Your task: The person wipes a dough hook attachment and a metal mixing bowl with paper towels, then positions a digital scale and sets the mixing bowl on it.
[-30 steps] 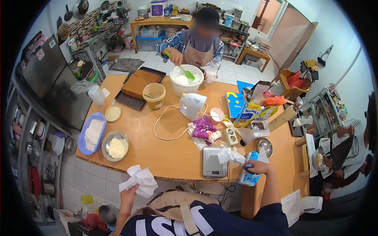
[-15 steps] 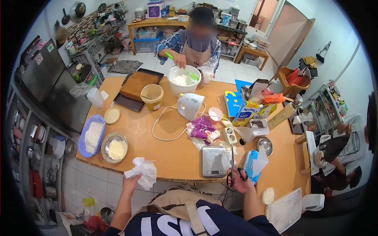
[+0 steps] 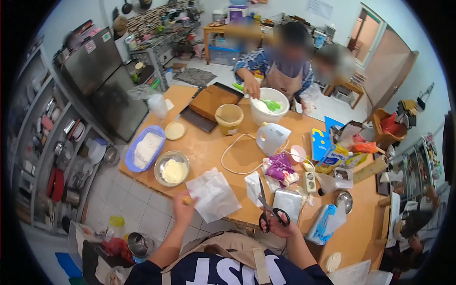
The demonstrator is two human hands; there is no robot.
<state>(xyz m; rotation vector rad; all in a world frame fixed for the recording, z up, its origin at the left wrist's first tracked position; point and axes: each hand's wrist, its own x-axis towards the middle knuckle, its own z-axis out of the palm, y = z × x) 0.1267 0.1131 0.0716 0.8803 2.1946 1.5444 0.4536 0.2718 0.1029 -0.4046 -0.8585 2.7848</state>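
Observation:
My right hand (image 3: 280,228) grips a pair of black-handled scissors (image 3: 264,201), their blades pointing up and away from me. A small white piece (image 3: 253,188) lies beside the blades. A thin white sheet (image 3: 213,195), paper or plastic, is spread at the table's front edge. My left hand (image 3: 183,207) is at the sheet's left side, blurred by motion; whether its fingers hold the sheet cannot be made out. Just beyond that hand stands a metal bowl (image 3: 160,177) with a pale yellow, creamy mass. The kitchen scale (image 3: 287,203) lies just beyond my right hand.
Across the table (image 3: 209,159) a person stirs a white bowl (image 3: 269,118) with a green spatula. Between us are a hand mixer (image 3: 272,137), its looped cord, a purple packet (image 3: 280,167) and a tub (image 3: 229,124). A blue tissue pack (image 3: 321,225) lies at right, a flour tray (image 3: 138,161) at left.
The crumpled white sheet by my left hand is now spread out. My right hand has moved the scissors, and their blades now lean left. The view has shifted, and the other person's spatula has moved.

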